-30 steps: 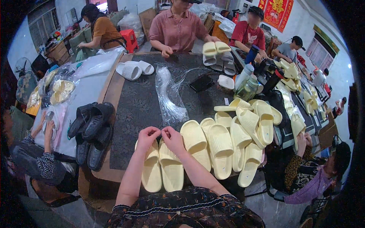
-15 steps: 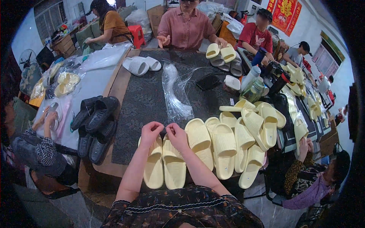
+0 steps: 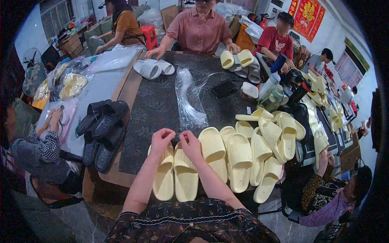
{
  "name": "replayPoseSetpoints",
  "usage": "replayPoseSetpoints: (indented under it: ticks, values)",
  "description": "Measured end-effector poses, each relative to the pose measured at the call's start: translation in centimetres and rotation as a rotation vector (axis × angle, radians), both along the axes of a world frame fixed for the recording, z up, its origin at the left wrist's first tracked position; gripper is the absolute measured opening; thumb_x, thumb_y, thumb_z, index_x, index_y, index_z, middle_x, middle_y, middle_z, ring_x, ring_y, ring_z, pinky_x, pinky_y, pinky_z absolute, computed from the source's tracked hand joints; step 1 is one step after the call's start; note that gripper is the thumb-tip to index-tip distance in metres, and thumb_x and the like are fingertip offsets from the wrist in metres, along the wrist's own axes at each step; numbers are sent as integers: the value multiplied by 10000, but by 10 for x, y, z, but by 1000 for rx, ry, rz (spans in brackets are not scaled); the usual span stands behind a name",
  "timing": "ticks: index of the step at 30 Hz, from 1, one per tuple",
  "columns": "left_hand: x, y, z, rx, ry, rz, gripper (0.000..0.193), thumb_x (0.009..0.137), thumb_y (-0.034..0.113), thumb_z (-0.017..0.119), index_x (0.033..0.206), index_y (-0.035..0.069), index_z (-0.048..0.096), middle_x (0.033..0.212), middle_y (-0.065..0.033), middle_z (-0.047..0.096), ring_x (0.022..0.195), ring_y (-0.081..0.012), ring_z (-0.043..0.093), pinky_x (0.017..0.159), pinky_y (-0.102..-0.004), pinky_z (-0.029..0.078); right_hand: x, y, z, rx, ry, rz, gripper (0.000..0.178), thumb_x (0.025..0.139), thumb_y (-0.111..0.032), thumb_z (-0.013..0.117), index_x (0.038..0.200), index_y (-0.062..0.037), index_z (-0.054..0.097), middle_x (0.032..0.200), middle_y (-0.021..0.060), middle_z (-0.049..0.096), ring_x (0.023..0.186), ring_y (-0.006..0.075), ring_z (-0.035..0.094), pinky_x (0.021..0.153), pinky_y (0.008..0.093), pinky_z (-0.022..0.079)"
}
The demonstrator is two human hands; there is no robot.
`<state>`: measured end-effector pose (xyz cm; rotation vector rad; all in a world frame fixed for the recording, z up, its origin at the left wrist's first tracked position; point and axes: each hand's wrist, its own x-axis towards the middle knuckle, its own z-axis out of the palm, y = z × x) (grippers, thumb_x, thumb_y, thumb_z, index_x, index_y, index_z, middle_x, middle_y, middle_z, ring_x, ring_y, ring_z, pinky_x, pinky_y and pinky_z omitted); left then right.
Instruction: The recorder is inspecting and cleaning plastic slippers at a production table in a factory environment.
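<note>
My left hand and my right hand are held close together over the near edge of the table, fingers pinched. What they pinch, if anything, is too small to make out. Directly beneath them lie two pale yellow slide sandals side by side, toes pointing away from me, their straps partly behind my hands. Beyond the hands, a bundle of clear plastic strands lies on the dark patterned mat. To the right of my right hand, several more pale yellow slides are heaped along the edge.
Black slides are stacked at the left edge. Grey-white slides lie at the far left, where a co-worker's hand touches near them. Bottles, a white-lidded container and a black object stand or lie at the right.
The co-worker across the table has reached a hand toward the grey-white slides, which have shifted slightly. My own hands stay pinched in nearly the same place.
</note>
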<state>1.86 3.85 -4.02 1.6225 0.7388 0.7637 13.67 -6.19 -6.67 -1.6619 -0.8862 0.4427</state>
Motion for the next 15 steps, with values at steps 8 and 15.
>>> replayPoseSetpoints:
  ticks: [8,15]
  values:
    - [-3,8,-13,-28,-50,-32,123,842,100,699,925,9,703,804,-1,674,741,-63,594,675,-226,477,-4,1,11,7,-28,3,167,930,-180,617,983,-21,608,762,46,640,687,85,579,625,263,468]
    - [4,4,-10,-95,-30,-13,143,831,125,716,920,12,713,800,-15,691,738,-70,605,682,-236,490,1,3,-3,116,5,-45,149,923,-181,607,962,-38,605,706,91,630,612,157,596,581,314,467]
